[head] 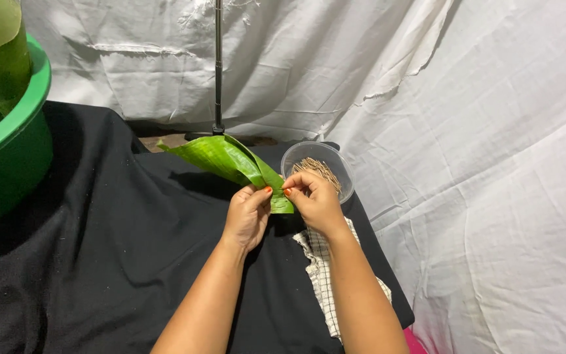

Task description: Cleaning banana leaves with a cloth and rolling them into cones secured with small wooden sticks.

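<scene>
Folding a green leaf point(230, 159) above the bench point(99, 249).
My left hand point(247, 216) and right hand point(314, 200) pinch its near end, fingers pressed together; the leaf's edge hides my fingertips.

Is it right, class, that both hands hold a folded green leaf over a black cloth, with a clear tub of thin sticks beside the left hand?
Not quite. The head view shows the clear tub of thin sticks beside the right hand, not the left hand. Both hands do hold the folded green leaf over the black cloth.
</scene>
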